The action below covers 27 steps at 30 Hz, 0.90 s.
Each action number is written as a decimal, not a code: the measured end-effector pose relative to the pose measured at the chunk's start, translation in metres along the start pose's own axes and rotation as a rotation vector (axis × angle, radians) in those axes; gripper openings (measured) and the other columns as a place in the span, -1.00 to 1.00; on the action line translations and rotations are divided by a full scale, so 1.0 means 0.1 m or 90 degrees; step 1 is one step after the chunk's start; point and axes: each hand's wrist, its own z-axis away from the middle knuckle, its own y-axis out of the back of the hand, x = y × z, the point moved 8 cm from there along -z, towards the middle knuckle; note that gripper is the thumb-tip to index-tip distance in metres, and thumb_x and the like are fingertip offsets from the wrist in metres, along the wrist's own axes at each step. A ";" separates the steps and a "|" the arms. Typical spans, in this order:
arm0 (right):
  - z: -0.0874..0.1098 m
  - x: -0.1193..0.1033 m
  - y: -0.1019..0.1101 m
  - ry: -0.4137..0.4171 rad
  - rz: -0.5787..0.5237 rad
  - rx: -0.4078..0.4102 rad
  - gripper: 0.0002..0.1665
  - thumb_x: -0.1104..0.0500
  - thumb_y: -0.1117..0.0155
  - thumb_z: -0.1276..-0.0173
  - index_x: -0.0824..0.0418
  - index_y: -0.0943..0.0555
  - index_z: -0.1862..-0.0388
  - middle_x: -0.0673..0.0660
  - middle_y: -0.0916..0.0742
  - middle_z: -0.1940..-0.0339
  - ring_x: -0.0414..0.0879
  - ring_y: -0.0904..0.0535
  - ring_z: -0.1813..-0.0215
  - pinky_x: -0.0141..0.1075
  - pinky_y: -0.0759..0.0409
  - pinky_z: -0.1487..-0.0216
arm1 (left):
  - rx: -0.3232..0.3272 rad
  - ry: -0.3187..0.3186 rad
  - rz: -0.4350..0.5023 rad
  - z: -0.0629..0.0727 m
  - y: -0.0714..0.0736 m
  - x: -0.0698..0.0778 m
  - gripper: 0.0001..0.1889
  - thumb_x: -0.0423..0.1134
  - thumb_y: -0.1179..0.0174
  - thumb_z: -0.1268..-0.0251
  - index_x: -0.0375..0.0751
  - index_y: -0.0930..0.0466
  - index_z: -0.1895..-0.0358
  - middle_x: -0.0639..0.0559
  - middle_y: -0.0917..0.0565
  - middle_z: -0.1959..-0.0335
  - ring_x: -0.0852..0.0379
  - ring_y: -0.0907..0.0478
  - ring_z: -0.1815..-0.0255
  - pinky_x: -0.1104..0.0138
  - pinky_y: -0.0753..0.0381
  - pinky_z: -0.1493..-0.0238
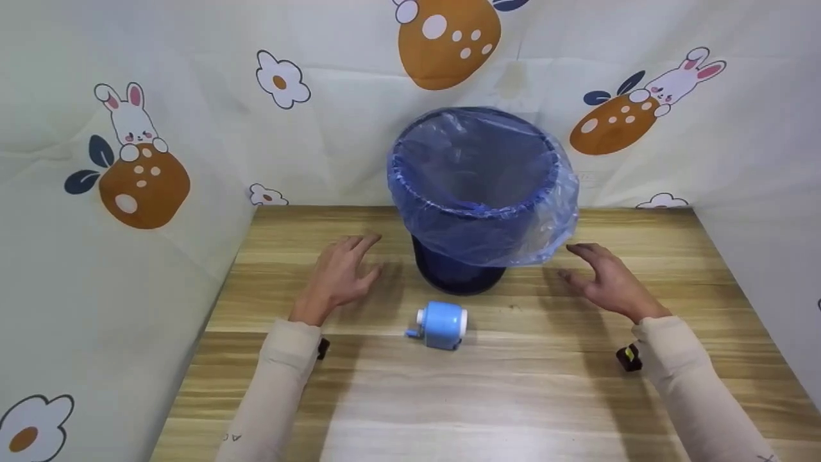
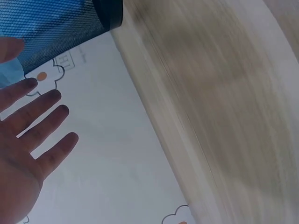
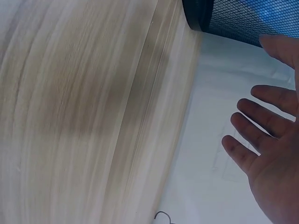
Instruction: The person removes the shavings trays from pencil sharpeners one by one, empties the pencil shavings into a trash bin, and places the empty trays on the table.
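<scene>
A dark mesh trash can (image 1: 458,279) stands upright at the back of the table, lined with a translucent blue plastic bag (image 1: 487,237) whose edge is folded out over the rim. My left hand (image 1: 340,273) is spread just left of the can, apart from it and holding nothing. On the other side, my right hand (image 1: 609,279) is likewise spread, fingers pointing toward the can. The left wrist view shows the left palm with fingers apart near the mesh wall (image 2: 60,28). In front of the can sits a light blue pencil sharpener (image 1: 442,325) with a crank on its left.
The wood-grain table (image 1: 410,404) meets a cloth backdrop (image 1: 333,147) printed with rabbits, orange fruit and flowers at the back and both sides. A small black device (image 1: 629,358) sits at the right wrist, and another shows at the left wrist.
</scene>
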 end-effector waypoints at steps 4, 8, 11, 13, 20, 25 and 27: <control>0.02 -0.03 -0.04 0.010 -0.015 0.004 -0.34 0.13 -0.32 -0.37 0.49 -0.43 -0.32 0.47 -0.52 -0.26 0.42 -0.41 -0.30 0.29 -0.34 -0.30 | -0.010 -0.017 0.018 0.02 -0.02 0.08 -0.46 -0.02 -0.16 -0.35 -0.20 -0.49 -0.32 -0.21 -0.63 -0.13 -0.18 -0.56 -0.14 -0.03 -0.56 -0.15; 0.05 -0.04 -0.07 0.013 -0.025 0.009 -0.36 0.14 -0.33 -0.36 0.46 -0.45 -0.31 0.43 -0.54 -0.26 0.40 -0.43 -0.30 0.28 -0.37 -0.28 | -0.054 -0.009 0.038 0.06 -0.07 0.14 -0.44 -0.11 -0.23 -0.29 -0.19 -0.46 -0.34 -0.20 -0.61 -0.18 -0.18 -0.54 -0.19 -0.03 -0.53 -0.21; 0.07 -0.07 -0.10 0.008 -0.033 0.004 -0.36 0.13 -0.34 -0.36 0.43 -0.46 -0.31 0.41 -0.55 -0.26 0.38 -0.44 -0.30 0.27 -0.39 -0.27 | -0.082 -0.007 0.048 0.09 -0.10 0.18 -0.42 -0.17 -0.28 -0.24 -0.18 -0.46 -0.34 -0.21 -0.59 -0.19 -0.18 -0.52 -0.21 -0.02 -0.52 -0.24; 0.08 -0.08 -0.13 0.003 -0.037 -0.002 -0.37 0.11 -0.33 -0.37 0.42 -0.46 -0.31 0.40 -0.56 -0.25 0.37 -0.44 -0.30 0.27 -0.39 -0.27 | -0.093 -0.018 0.055 0.10 -0.12 0.23 -0.41 -0.20 -0.29 -0.20 -0.19 -0.46 -0.34 -0.20 -0.59 -0.18 -0.17 -0.53 -0.20 -0.01 -0.53 -0.23; 0.12 -0.15 -0.21 0.004 -0.051 -0.010 -0.36 0.12 -0.37 -0.34 0.42 -0.48 -0.30 0.39 -0.59 -0.23 0.35 -0.48 -0.28 0.24 -0.40 -0.29 | -0.106 -0.071 0.095 0.11 -0.15 0.47 -0.42 -0.21 -0.30 -0.13 -0.25 -0.50 -0.28 -0.22 -0.60 -0.16 -0.20 -0.51 -0.21 -0.04 -0.50 -0.25; 0.15 -0.19 -0.29 0.011 -0.064 -0.025 -0.37 0.13 -0.36 -0.34 0.43 -0.48 -0.29 0.39 -0.59 -0.23 0.35 -0.48 -0.28 0.24 -0.40 -0.30 | -0.110 -0.095 0.095 0.12 -0.16 0.57 -0.42 -0.19 -0.28 -0.12 -0.25 -0.52 -0.27 -0.19 -0.61 -0.17 -0.17 -0.52 -0.22 -0.01 -0.49 -0.27; 0.16 -0.20 -0.31 0.013 -0.065 -0.028 -0.38 0.13 -0.36 -0.34 0.41 -0.49 -0.28 0.38 -0.60 -0.23 0.35 -0.48 -0.28 0.24 -0.40 -0.30 | -0.114 -0.103 0.100 0.13 -0.17 0.60 -0.42 -0.18 -0.27 -0.11 -0.25 -0.52 -0.26 -0.19 -0.61 -0.17 -0.17 -0.51 -0.22 -0.01 -0.49 -0.27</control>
